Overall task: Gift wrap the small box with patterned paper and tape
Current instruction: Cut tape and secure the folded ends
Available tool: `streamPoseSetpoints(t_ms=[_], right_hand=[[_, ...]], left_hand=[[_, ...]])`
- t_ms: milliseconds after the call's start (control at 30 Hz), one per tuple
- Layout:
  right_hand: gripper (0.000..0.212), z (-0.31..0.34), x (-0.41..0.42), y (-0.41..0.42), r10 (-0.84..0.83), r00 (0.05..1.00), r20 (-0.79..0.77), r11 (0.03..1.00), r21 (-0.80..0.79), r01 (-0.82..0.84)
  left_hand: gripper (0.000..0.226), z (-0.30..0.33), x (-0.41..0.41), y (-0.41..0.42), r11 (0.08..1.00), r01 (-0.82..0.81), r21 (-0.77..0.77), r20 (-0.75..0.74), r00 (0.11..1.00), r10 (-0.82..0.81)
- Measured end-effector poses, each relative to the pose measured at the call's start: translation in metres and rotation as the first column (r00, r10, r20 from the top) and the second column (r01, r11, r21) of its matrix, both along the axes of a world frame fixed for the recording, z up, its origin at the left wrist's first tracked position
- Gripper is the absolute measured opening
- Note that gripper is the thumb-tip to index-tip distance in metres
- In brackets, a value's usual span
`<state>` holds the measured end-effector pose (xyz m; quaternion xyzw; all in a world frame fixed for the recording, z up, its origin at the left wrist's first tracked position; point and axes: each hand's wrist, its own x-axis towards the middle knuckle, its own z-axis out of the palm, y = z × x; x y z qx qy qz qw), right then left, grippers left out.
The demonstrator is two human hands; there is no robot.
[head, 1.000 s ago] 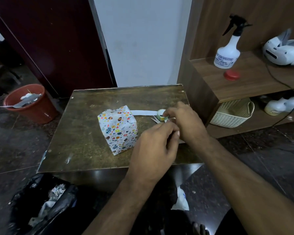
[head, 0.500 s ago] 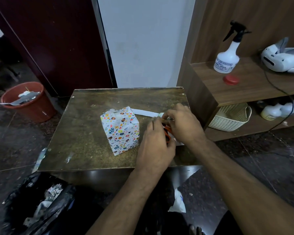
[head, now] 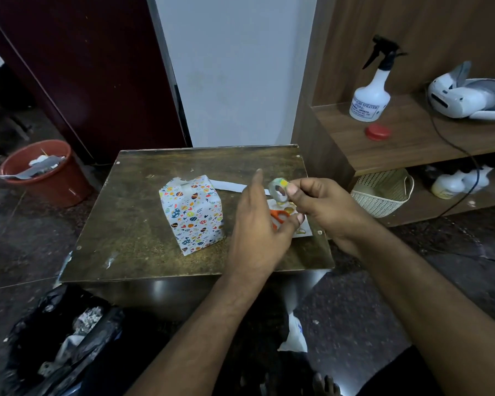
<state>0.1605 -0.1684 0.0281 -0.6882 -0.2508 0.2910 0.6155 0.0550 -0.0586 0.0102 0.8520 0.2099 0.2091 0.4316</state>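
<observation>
Single head cam, wide-angle. Looks forward and down onto the bench (head: 143, 224), close above it. No second view.

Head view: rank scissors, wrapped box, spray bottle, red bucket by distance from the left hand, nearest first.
From the left hand:
1. Scissors: orange handles right by its fingertips, partly hidden.
2. Wrapped box: on the table, just to the left.
3. Spray bottle: up on the shelf, far right.
4. Red bucket: on the floor, far left.
Bottle and bucket are a close call.
</observation>
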Motion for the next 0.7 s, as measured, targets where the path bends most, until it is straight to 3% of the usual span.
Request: streamPoseSetpoints(t_ms=[333,433,700], right_hand=[[0.022,0.012,-0.019,0.005,0.122,0.992,0.009,0.992,0.040,-0.123],[0.020,0.012,-0.021,0.005,0.099,0.995,0.014,0.994,0.050,-0.100],[0.016,0.011,-0.021,0.011,-0.043,0.997,0.072,0.999,0.016,0.042]], left_hand=[[0.065,0.010,-0.010,0.001,0.996,-0.091,-0.010,0.248,0.964,0.091],[0.072,0.012,-0.010,0.004,0.993,-0.107,-0.046,0.252,0.961,0.116],[0.089,0.014,-0.014,0.006,0.998,-0.056,0.026,0.153,0.987,0.051]])
